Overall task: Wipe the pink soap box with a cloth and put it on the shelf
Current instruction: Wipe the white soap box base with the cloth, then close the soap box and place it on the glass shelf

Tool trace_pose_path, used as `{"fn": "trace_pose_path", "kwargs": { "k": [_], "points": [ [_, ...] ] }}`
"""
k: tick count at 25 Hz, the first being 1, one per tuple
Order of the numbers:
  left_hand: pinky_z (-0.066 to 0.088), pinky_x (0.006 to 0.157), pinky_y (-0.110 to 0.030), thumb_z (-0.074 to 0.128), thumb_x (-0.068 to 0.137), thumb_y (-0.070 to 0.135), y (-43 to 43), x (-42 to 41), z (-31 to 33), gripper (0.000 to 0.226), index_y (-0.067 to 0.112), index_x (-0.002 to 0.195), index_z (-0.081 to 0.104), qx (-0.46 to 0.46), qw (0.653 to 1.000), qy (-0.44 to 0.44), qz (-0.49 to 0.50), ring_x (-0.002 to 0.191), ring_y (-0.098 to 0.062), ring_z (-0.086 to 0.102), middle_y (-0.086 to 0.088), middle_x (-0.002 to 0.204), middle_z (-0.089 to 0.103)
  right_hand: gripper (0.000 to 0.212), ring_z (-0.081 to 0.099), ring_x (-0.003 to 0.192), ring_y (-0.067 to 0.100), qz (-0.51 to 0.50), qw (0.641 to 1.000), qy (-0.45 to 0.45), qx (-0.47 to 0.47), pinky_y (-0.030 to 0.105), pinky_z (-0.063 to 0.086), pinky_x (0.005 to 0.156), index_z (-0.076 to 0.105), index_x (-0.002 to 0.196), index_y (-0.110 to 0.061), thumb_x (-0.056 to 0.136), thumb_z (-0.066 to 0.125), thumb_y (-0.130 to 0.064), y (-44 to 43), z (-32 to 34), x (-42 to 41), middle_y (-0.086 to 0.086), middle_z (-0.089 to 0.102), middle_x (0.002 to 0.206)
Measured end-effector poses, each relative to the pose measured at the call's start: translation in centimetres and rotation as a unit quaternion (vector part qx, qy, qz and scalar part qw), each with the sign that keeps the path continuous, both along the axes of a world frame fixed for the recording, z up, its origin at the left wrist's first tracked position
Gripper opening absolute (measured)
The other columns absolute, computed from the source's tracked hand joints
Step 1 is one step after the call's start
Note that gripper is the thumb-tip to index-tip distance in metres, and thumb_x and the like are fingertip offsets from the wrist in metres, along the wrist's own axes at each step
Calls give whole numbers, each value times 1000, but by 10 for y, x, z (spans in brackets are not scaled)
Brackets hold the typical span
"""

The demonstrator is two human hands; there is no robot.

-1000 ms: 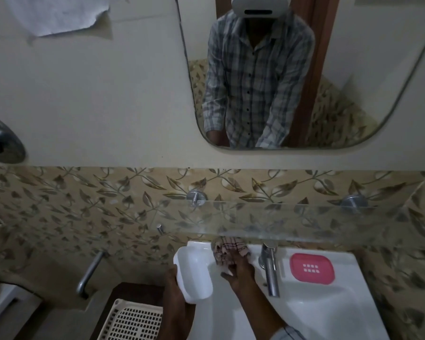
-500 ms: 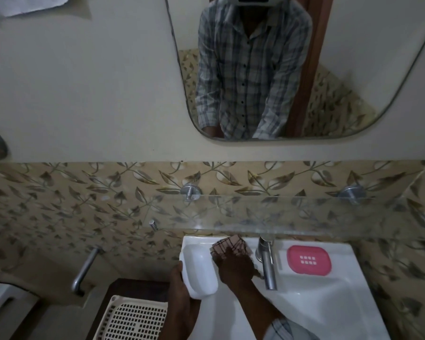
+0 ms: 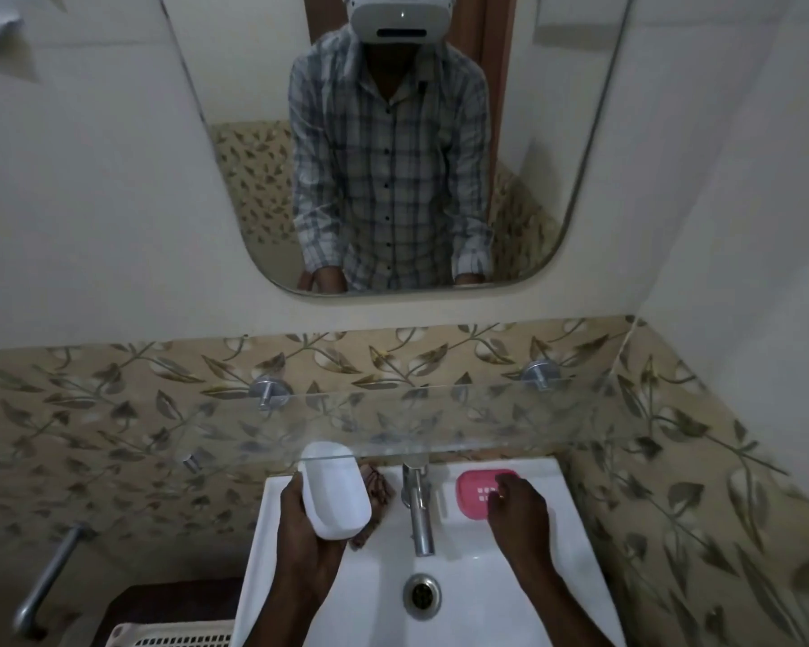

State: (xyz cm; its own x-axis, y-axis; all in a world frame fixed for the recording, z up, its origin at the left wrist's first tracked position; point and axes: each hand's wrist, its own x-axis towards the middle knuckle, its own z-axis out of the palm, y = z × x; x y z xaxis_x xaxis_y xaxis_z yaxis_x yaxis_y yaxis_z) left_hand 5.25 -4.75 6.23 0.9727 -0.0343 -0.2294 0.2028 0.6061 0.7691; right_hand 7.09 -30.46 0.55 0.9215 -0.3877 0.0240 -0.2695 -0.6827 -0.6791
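The pink soap box (image 3: 473, 495) lies on the right back ledge of the white sink (image 3: 482, 581). My right hand (image 3: 517, 506) rests on its near right part with fingers touching it; whether it grips the box I cannot tell. My left hand (image 3: 302, 530) holds a white soap box part (image 3: 335, 495) upright, its top just under the glass shelf (image 3: 440, 422). A checked cloth (image 3: 378, 490) lies on the ledge behind the white part, mostly hidden.
A chrome tap (image 3: 417, 511) stands between my hands, with the drain (image 3: 422, 595) below it. A mirror (image 3: 393, 142) hangs above the shelf. A white perforated basket (image 3: 169, 636) and a metal bar (image 3: 47, 581) sit at the lower left.
My right hand left the cloth on the sink ledge and moved right across the tap onto the pink soap box. The left hand still holds the white part.
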Motion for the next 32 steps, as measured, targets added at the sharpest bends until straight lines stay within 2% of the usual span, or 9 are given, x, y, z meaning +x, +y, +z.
{"fn": "trace_pose_path", "kwargs": {
  "k": [3, 6, 12, 18, 20, 23, 26, 29, 32],
  "points": [
    [48, 49, -29, 47, 86, 52, -8, 4, -3, 46, 19, 71, 75, -3, 1000, -12, -11, 57, -16, 63, -1, 65, 66, 67, 37, 138, 33, 82, 979, 163, -94, 40, 38, 110, 33, 149, -5, 94, 63, -30, -47, -32, 18, 18, 39, 152],
    [47, 54, -29, 36, 96, 46, -11, 6, -11, 53, 19, 76, 77, -16, 1000, 15, -6, 62, -17, 65, -2, 71, 70, 101, 18, 148, 28, 211, 941, 203, -168, 40, 39, 111, 2, 157, -16, 86, 71, -38, -63, -56, 31, 9, 5, 165],
    [47, 57, -30, 41, 93, 51, -11, 4, -6, 50, 18, 84, 78, 15, 1000, 14, -10, 67, -18, 67, -4, 78, 72, 97, 28, 139, 29, 263, 906, 189, -272, 39, 45, 103, 8, 157, -23, 84, 72, -37, -69, -67, 49, 7, 17, 161],
    [41, 57, -35, 36, 99, 51, -12, -6, -8, 55, 9, 107, 71, 13, 999, 47, -14, 74, -26, 70, -14, 89, 70, 111, 36, 131, 28, 256, 950, 169, -64, 28, 36, 108, 37, 150, -12, 58, 94, -38, -74, -19, 27, 13, 35, 140],
    [49, 55, -36, 36, 101, 49, -14, -11, -1, 56, 1, 112, 62, -9, 999, 45, -28, 73, -28, 67, -18, 89, 66, 126, 47, 123, 24, 263, 953, 150, 17, 30, 44, 98, 30, 153, -20, 48, 95, -49, -66, 16, 9, 9, 47, 135],
    [56, 73, -41, 37, 102, 46, -14, -29, 7, 58, -4, 120, 61, 34, 998, 54, -18, 88, -31, 66, -22, 101, 67, 139, 58, 109, 13, 296, 942, 117, 103, 15, 46, 78, 14, 154, -33, 42, 91, -59, -41, 65, -21, -1, 58, 126],
    [55, 86, -45, 42, 101, 46, -24, -46, 5, 52, 6, 131, 57, 86, 991, 99, -7, 98, -29, 67, -16, 113, 70, 136, 62, 103, 12, 308, 932, 129, 143, 20, 52, 79, 6, 155, -34, 47, 87, -52, -8, 94, -31, -1, 61, 123],
    [53, 91, -56, 66, 85, 47, -33, -56, 13, 41, 17, 113, 63, 108, 986, 125, -1, 92, -36, 70, -10, 94, 78, 134, 66, 98, 20, 279, 921, 142, 231, 32, 59, 83, 7, 156, -29, 49, 87, -39, 20, 109, -37, 11, 64, 116],
    [54, 86, -65, 63, 86, 53, -36, -57, 24, 33, 25, 103, 68, 84, 985, 150, 8, 88, -34, 74, -11, 90, 79, 130, 72, 92, 21, 205, 901, 114, 364, 35, 61, 80, 19, 154, -27, 48, 94, -31, 37, 107, -41, 15, 71, 107]
  ]
}}
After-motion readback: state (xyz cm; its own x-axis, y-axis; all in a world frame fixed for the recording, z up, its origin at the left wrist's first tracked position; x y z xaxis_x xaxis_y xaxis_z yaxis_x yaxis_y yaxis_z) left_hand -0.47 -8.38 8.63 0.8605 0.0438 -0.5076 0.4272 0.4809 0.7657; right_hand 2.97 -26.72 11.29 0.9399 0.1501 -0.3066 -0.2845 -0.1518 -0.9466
